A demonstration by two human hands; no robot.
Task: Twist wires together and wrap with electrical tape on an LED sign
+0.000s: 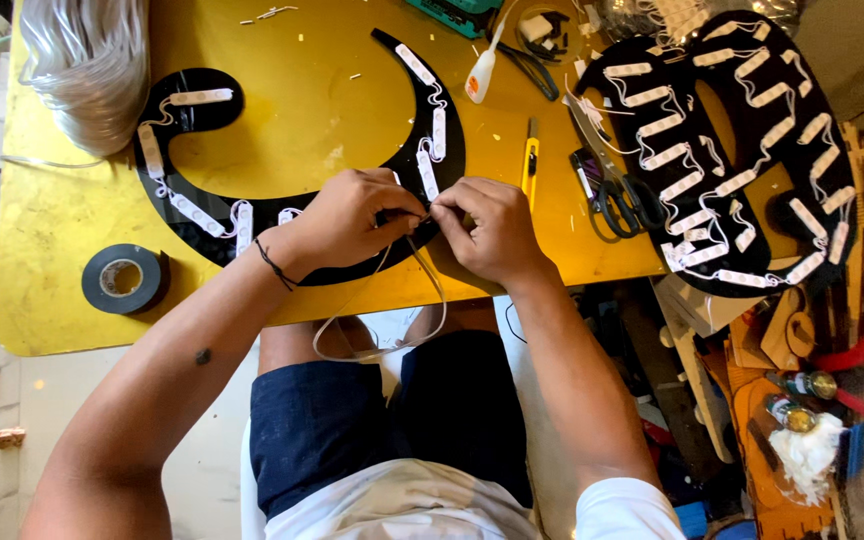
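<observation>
Fingertips of our left hand [352,215] and right hand [487,228] pinch a thin white wire [377,350] over the curved black panel [282,215] at the yellow bench's [282,110] near edge; black-handled scissors [607,185] lie near our right hand, and bare bench shows between the panel's arms.

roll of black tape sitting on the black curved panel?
No, the roll of black tape lies on the bare yellow table, left of and apart from the black curved panel with white modules.

One head-worn camera looks steeply down — close over the yellow table [82,210] edge and lap.
</observation>
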